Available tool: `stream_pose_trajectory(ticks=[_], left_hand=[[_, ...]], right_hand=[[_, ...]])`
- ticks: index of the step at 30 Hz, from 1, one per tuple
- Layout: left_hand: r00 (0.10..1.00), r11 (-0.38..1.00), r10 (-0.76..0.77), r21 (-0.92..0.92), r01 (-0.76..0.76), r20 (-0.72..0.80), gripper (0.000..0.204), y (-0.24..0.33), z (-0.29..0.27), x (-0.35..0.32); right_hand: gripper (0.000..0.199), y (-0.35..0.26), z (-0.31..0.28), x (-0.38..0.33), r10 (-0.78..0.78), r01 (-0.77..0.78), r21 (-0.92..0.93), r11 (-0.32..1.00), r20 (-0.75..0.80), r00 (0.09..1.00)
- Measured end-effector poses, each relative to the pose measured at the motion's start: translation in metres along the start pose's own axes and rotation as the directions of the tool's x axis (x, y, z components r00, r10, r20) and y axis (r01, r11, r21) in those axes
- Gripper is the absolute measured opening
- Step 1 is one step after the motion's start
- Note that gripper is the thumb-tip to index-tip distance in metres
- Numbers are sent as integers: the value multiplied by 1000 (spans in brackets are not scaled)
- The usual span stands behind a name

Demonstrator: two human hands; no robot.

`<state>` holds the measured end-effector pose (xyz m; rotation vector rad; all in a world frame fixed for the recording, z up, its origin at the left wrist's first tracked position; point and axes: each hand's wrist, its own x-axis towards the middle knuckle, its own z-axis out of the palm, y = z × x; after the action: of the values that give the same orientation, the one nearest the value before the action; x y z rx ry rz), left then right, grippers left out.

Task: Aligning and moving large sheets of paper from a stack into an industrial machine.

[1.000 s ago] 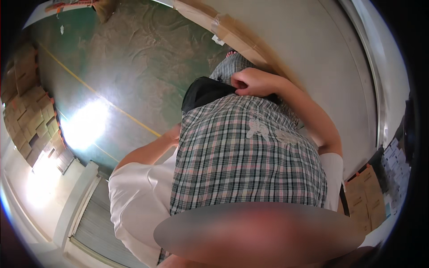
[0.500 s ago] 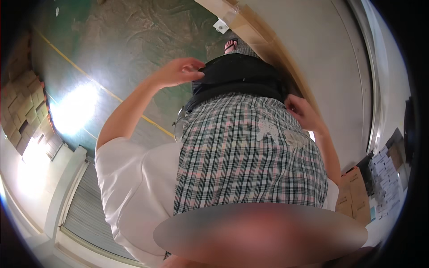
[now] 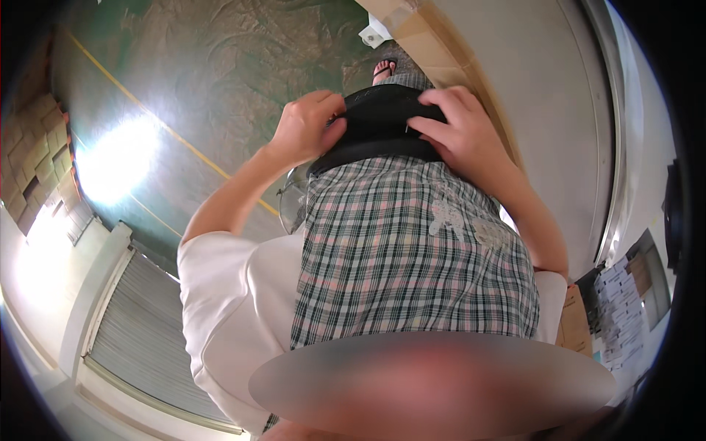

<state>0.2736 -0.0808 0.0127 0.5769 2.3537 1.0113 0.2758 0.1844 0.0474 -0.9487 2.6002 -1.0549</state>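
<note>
A smooth black cloth item (image 3: 379, 117) lies across my lap, just beyond the hem of my plaid apron (image 3: 412, 250); whether it is a garment or a bag I cannot make out. At its left edge my left hand (image 3: 307, 125) has its fingers and thumb curled around the cloth. My right hand (image 3: 463, 128) rests over the right side of the same black item, its fingers apart and the fingertips touching the surface. A tiny pale spot shows by its lower fingertip. My foot in a dark sandal (image 3: 384, 70) appears past the cloth.
Along my right runs a cardboard edge (image 3: 441, 44) beside a pale flat surface (image 3: 551, 103). A white object (image 3: 375, 33) sits near my foot. Stacked cartons (image 3: 33, 162) stand far left, past a yellow floor line (image 3: 176, 136). A brown box (image 3: 575, 320) is at lower right.
My right hand has come up from beside my right hip onto the black cloth. My left hand has moved slightly right and closed around the cloth's left edge.
</note>
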Motion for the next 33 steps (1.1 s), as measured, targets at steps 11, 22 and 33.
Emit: stream_pose_trajectory(ticks=[11,22,33], left_hand=[[950,999,-11,-51,-5,-311,11,-4,22,-1],[998,972,-55,-232,48,-27,48,-22,37,-4],[964,840,-211,-475,262,159,52,-41,51,-3]], right_hand=[[30,-3,41,22,135,-43,-253,967,358,924],[39,-3,52,6,272,-236,-176,956,228,935],[31,-2,52,6,158,-133,-113,985,255,954]])
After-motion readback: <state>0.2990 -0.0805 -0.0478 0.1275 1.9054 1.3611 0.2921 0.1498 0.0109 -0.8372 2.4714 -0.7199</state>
